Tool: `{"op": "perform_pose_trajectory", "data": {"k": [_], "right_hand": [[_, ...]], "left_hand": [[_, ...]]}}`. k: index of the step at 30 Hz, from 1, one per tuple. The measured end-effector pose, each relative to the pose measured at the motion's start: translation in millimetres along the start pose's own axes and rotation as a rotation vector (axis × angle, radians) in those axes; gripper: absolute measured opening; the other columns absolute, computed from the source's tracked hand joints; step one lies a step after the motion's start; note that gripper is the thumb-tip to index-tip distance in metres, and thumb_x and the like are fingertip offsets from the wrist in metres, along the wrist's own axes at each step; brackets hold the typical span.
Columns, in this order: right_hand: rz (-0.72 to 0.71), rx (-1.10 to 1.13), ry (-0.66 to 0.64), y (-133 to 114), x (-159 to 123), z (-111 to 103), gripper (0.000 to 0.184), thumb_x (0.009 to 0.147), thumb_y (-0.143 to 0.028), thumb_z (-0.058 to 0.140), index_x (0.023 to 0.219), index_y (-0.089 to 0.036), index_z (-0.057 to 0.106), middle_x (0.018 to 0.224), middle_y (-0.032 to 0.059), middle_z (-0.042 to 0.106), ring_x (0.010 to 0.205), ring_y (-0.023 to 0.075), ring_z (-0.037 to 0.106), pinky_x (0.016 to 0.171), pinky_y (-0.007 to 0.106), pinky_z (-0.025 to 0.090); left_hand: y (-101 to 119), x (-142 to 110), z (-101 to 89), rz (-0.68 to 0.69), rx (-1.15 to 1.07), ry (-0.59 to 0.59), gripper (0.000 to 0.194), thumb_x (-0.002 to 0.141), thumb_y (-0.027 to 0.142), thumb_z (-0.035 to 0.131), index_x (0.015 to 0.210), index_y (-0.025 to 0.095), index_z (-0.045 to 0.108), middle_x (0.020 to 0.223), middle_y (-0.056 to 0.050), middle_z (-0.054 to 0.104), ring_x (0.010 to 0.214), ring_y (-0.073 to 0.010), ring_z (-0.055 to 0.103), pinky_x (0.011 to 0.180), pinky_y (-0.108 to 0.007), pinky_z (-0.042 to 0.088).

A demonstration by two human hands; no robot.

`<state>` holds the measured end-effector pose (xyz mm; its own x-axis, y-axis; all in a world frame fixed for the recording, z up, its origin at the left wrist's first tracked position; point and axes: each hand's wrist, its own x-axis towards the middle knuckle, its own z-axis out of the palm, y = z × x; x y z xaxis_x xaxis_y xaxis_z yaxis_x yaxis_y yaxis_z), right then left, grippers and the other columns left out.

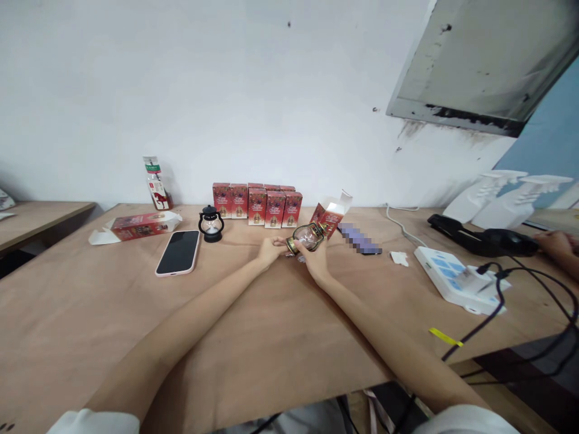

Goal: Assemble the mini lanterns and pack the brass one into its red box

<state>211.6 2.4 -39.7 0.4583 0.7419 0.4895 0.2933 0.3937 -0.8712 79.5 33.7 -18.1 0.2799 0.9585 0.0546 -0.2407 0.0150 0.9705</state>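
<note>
A small gold lantern (307, 236) lies tilted in my right hand (315, 260), whose fingers curl under it. At the lantern's base end my left hand (270, 251) pinches its bottom. Just behind it stands an opened red box (331, 216) with its white flap up. A black lantern (211, 223) stands upright to the left on the wooden table (253, 337), beside a phone in a pink case (179, 252).
Several red boxes (257, 205) line the wall. Another red box (141, 225) lies on its side at left, near a bottle (156, 185). A white power strip (456, 278) with black cables, a black stapler-like object (479, 240) and another person's hand (558, 244) are at right.
</note>
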Motion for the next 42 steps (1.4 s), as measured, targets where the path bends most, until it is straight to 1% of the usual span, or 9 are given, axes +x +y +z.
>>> {"op": "perform_pose_trajectory", "data": {"k": [5, 11, 16, 20, 26, 32, 38, 42], "right_hand": [[-0.004, -0.006, -0.002, 0, 0, 0, 0.050, 0.060, -0.046, 0.071, 0.097, -0.020, 0.049, 0.097, 0.0068, 0.065, 0.103, 0.0243, 0.058, 0.091, 0.040, 0.043], [-0.015, 0.025, -0.009, -1, 1, 0, 0.049, 0.058, -0.044, 0.073, 0.095, -0.021, 0.049, 0.095, 0.0062, 0.065, 0.104, 0.0245, 0.058, 0.093, 0.040, 0.043], [-0.018, 0.039, -0.021, -3, 1, 0, 0.050, 0.058, -0.044, 0.073, 0.096, -0.021, 0.049, 0.096, 0.0065, 0.065, 0.104, 0.0248, 0.058, 0.093, 0.040, 0.042], [-0.005, 0.024, -0.024, -8, -1, 0, 0.052, 0.058, -0.044, 0.073, 0.098, -0.020, 0.049, 0.100, 0.0079, 0.065, 0.103, 0.0251, 0.058, 0.092, 0.041, 0.043], [-0.007, 0.018, -0.031, -8, -2, 0, 0.055, 0.059, -0.046, 0.072, 0.101, -0.020, 0.048, 0.104, 0.0090, 0.064, 0.103, 0.0252, 0.058, 0.092, 0.041, 0.043], [-0.003, 0.032, -0.028, -4, -1, 0, 0.052, 0.060, -0.046, 0.071, 0.100, -0.019, 0.050, 0.102, 0.0086, 0.065, 0.101, 0.0243, 0.059, 0.091, 0.041, 0.044], [0.019, 0.131, -0.006, -14, -3, 1, 0.054, 0.063, -0.046, 0.070, 0.104, -0.019, 0.050, 0.109, 0.0088, 0.063, 0.100, 0.0215, 0.059, 0.093, 0.040, 0.042], [0.042, 0.225, 0.008, -18, -4, 1, 0.049, 0.065, -0.047, 0.067, 0.102, -0.018, 0.053, 0.105, 0.0081, 0.064, 0.095, 0.0203, 0.060, 0.092, 0.038, 0.044]], "left_hand": [[-2, 1, -2.5, 0.007, 0.003, -0.007, 0.025, 0.053, 0.007, 0.080, 0.067, 0.011, 0.059, 0.054, 0.002, 0.064, 0.054, -0.0111, 0.063, 0.070, -0.029, 0.055], [-5, 5, -5.6, 0.016, 0.007, -0.027, 0.031, 0.050, 0.008, 0.082, 0.070, 0.011, 0.059, 0.060, 0.001, 0.065, 0.061, -0.0135, 0.065, 0.074, -0.033, 0.054], [-7, 8, -7.7, 0.019, 0.012, -0.044, 0.031, 0.050, 0.007, 0.082, 0.070, 0.011, 0.058, 0.058, 0.002, 0.063, 0.057, -0.0119, 0.063, 0.072, -0.032, 0.054], [-9, 11, -9.0, 0.023, 0.015, -0.049, 0.034, 0.049, 0.007, 0.083, 0.071, 0.011, 0.058, 0.059, 0.002, 0.063, 0.057, -0.0111, 0.062, 0.073, -0.033, 0.054], [-8, 11, -8.6, 0.018, 0.013, -0.043, 0.032, 0.050, 0.005, 0.081, 0.071, 0.011, 0.057, 0.060, 0.002, 0.063, 0.060, -0.0114, 0.062, 0.076, -0.034, 0.053], [-6, 9, -8.2, 0.022, 0.011, -0.035, 0.028, 0.052, 0.001, 0.078, 0.070, 0.011, 0.057, 0.061, 0.003, 0.062, 0.061, -0.0106, 0.061, 0.079, -0.034, 0.052], [-2, 5, -7.6, 0.027, 0.006, -0.049, 0.028, 0.054, 0.002, 0.077, 0.071, 0.011, 0.058, 0.063, 0.002, 0.063, 0.061, -0.0097, 0.061, 0.079, -0.033, 0.052], [0, 3, -6.6, 0.020, 0.011, -0.063, 0.024, 0.057, 0.001, 0.075, 0.071, 0.011, 0.058, 0.063, 0.001, 0.063, 0.059, -0.0093, 0.061, 0.078, -0.033, 0.052]]}}
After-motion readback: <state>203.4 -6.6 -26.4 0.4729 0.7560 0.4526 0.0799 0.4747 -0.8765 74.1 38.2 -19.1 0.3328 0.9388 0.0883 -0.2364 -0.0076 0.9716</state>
